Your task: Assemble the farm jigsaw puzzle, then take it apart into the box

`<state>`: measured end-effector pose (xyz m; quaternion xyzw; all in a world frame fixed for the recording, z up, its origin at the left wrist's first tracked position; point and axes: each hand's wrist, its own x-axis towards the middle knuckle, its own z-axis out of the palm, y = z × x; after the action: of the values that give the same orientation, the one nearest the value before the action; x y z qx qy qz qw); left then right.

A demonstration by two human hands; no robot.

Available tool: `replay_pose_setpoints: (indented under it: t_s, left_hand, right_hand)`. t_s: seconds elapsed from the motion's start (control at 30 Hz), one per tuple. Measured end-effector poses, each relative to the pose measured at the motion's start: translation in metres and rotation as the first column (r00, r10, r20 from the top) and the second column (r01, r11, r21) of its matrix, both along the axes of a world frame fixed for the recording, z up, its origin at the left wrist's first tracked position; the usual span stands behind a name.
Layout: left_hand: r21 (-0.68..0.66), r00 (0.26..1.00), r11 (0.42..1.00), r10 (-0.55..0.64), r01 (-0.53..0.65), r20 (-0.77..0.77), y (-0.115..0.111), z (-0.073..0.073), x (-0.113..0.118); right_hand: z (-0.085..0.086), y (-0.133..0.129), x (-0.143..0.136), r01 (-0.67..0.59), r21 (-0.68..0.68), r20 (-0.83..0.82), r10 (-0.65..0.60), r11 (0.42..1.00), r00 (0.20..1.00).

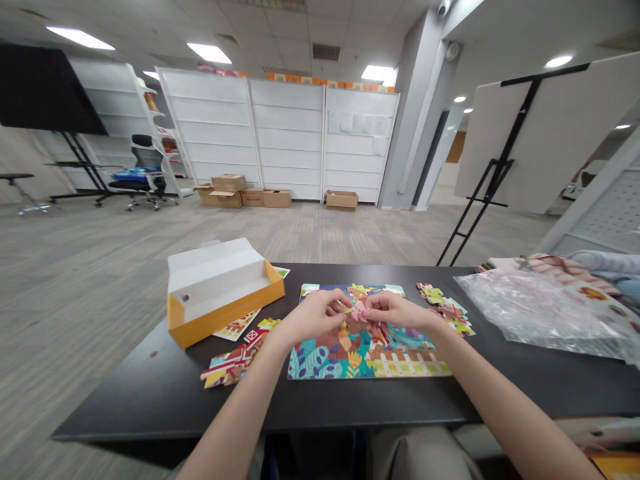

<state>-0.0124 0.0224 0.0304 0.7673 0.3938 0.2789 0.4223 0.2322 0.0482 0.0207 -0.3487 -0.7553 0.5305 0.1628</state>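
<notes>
A colourful jigsaw puzzle [320, 363] lies partly assembled on the black table, with a picket-fence strip along its near edge. Over its upper middle, a small pink puzzle piece [359, 311] is between my two hands. My right hand [393, 311] pinches the piece from the right. From the left, my left hand [323, 312] has its fingers curled closed at the piece's other side, where a bit of yellow-green shows at the fingertips. Loose puzzle pieces [240, 357] are heaped left of the puzzle, and more pieces [450, 310] lie at its right.
An open yellow box [227, 303] with a white inside stands at the table's left, over a printed card [237, 327]. Clear plastic wrapping [540, 310] and folded cloth [565, 270] lie at the right. Beyond the table [380, 407] are cardboard boxes [227, 193] and an easel [480, 193].
</notes>
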Motion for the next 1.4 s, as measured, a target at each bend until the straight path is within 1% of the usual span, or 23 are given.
replay_pose_setpoints:
  t_s: [0.1,0.13,0.2,0.3,0.37,0.47,0.53,0.57,0.67,0.77,0.9,0.97,1.03,1.13,1.2,1.27,1.3,1.33,1.4]
  left_hand:
    - [0.05,0.998,0.999,-0.008,0.011,-0.063,-0.007,0.007,-0.005]
    - [0.084,0.996,0.996,-0.014,0.021,-0.089,-0.01,0.009,-0.004]
    - [0.194,0.986,0.98,-0.007,0.039,-0.165,-0.017,0.01,-0.001]
    - [0.374,0.948,0.927,0.083,0.04,-0.308,-0.026,0.011,0.004]
    - [0.425,0.911,0.905,0.15,0.031,-0.385,-0.031,0.011,0.0]
    - [0.406,0.868,0.913,0.175,0.033,-0.464,-0.041,0.013,-0.022]
    - [0.336,0.858,0.94,0.118,0.066,-0.5,-0.049,0.014,-0.043]
    - [0.308,0.853,0.95,0.123,0.046,-0.507,-0.054,0.013,-0.054]
    - [0.248,0.86,0.968,0.085,0.049,-0.503,-0.065,0.007,-0.079]
    - [0.227,0.868,0.971,0.044,0.079,-0.494,-0.069,0.001,-0.09]
    - [0.219,0.867,0.97,0.02,0.103,-0.499,-0.067,-0.005,-0.09]
    - [0.211,0.861,0.972,0.02,0.102,-0.509,-0.066,-0.007,-0.088]
    - [0.215,0.856,0.971,0.019,0.108,-0.516,-0.065,-0.009,-0.086]
    - [0.228,0.854,0.966,0.016,0.121,-0.52,-0.062,-0.014,-0.084]
    - [0.226,0.854,0.966,0.008,0.128,-0.52,-0.061,-0.016,-0.083]
    - [0.221,0.855,0.965,-0.008,0.143,-0.519,-0.06,-0.017,-0.083]
    - [0.221,0.855,0.964,-0.014,0.15,-0.518,-0.06,-0.017,-0.083]
    - [0.224,0.856,0.962,-0.018,0.155,-0.516,-0.06,-0.016,-0.083]
    - [0.232,0.858,0.959,-0.02,0.161,-0.513,-0.061,-0.014,-0.082]
  right_hand:
    - [0.001,-0.003,-0.002,-0.03,0.01,0.054,0.029,1.0,0.998]
    - [0.002,-0.004,-0.003,-0.026,0.011,0.062,0.025,1.0,0.998]
    - [0.003,-0.008,-0.005,-0.01,0.019,0.066,0.009,1.0,0.998]
    - [0.004,-0.012,-0.009,-0.013,0.018,0.062,0.012,1.0,0.998]
    - [0.004,-0.013,-0.009,-0.045,0.008,0.06,0.044,0.999,0.997]
    - [0.004,-0.007,-0.004,-0.047,0.044,0.029,0.046,0.998,0.999]
    - [0.002,0.0,0.003,0.009,0.103,-0.008,-0.008,0.995,1.0]
    - [0.001,0.004,0.006,0.045,0.126,-0.027,-0.042,0.991,0.999]
    - [-0.001,0.012,0.015,0.126,0.133,-0.066,-0.118,0.983,0.991]
    - [0.0,0.014,0.017,0.163,0.114,-0.082,-0.154,0.98,0.985]
    - [0.006,0.017,0.024,0.235,0.127,-0.111,-0.222,0.964,0.969]
    - [0.008,0.021,0.034,0.317,0.128,-0.173,-0.294,0.94,0.94]
    - [0.009,0.027,0.049,0.421,0.137,-0.249,-0.38,0.897,0.891]
    - [0.01,0.037,0.075,0.582,0.165,-0.329,-0.512,0.796,0.794]
    - [0.011,0.042,0.092,0.674,0.188,-0.325,-0.603,0.714,0.729]
    - [0.011,0.044,0.107,0.723,0.246,-0.242,-0.682,0.645,0.69]
    - [0.011,0.045,0.113,0.719,0.292,-0.168,-0.706,0.63,0.687]
    - [0.011,0.045,0.12,0.691,0.345,-0.071,-0.716,0.636,0.695]
    - [0.01,0.044,0.131,0.584,0.43,0.154,-0.693,0.689,0.704]
